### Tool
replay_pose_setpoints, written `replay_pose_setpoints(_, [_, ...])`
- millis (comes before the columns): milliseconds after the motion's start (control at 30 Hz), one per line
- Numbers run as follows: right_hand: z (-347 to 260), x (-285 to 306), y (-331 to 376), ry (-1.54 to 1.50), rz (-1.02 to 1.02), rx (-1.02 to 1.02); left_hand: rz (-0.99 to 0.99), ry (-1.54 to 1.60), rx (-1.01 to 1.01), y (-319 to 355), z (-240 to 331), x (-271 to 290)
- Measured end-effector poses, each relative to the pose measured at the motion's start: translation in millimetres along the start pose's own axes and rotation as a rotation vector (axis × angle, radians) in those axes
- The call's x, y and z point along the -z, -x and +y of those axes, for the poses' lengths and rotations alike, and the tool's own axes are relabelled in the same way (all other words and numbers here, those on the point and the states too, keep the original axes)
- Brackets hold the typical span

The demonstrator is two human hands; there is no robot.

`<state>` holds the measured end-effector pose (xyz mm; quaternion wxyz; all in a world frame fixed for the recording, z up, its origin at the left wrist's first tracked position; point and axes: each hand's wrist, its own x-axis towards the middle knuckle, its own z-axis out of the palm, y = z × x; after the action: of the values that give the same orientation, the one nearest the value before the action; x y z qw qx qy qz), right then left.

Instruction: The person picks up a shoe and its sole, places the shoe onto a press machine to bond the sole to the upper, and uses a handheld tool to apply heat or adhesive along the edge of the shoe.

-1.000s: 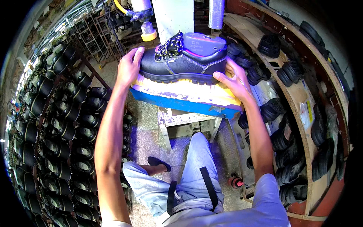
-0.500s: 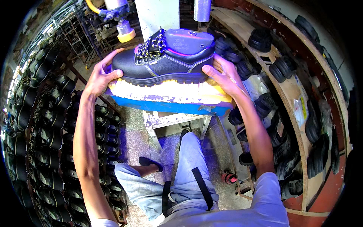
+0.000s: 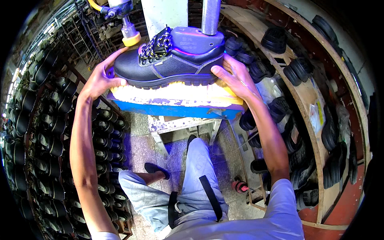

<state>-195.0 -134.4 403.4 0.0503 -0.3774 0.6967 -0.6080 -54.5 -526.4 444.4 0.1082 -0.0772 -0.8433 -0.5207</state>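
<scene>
A black lace-up work shoe (image 3: 168, 68) sits sole-down on the pale, worn top of a blue-sided press pad (image 3: 168, 106), toe to the left. A dark plastic last (image 3: 196, 40) fills its opening. My left hand (image 3: 100, 80) is around the toe, thumb by the sole edge and forefinger stretched along the far side. My right hand (image 3: 236, 78) grips the heel, its thumb on the near side; its other fingers are partly hidden. A metal rod (image 3: 210, 18) reaches the top of the last. Above the toe hangs a plunger with a yellow tip (image 3: 131, 39).
Racks of black shoes (image 3: 52, 160) stand close on my left. Black soles (image 3: 298, 72) lie on the curved wooden shelving (image 3: 256, 30) at right. A white machine column (image 3: 166, 16) rises behind the shoe. A red and black object (image 3: 240, 186) is on the floor.
The metal rod has come down to the top of the last; before, its end was above it. The yellow-tipped plunger is slightly lower. Both hands stay at toe and heel.
</scene>
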Motion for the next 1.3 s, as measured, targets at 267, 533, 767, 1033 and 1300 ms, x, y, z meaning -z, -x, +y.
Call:
replay_pose_setpoints(267, [7,0,-1,0.047,-0.026,-0.031,-0.009,-0.15,0.014,4,5,9])
replay_pose_setpoints(533, [102,26,116,-0.419,0.785,-0.055,0.149,-0.1,-0.043,58,28,-40])
replay_pose_setpoints(767, [228,-65,192,-0.759,0.791,-0.889,0.722,-0.703,-0.237,113,51,-148])
replay_pose_setpoints(1033, [-25,-37,169,-0.335,0.39,0.19,0.522,-0.878,-0.842,145,34,-234])
replay_pose_setpoints(1300, [-103,-58,150,0.378,0.109,0.556,0.477,-0.83,-0.766,131,46,-293])
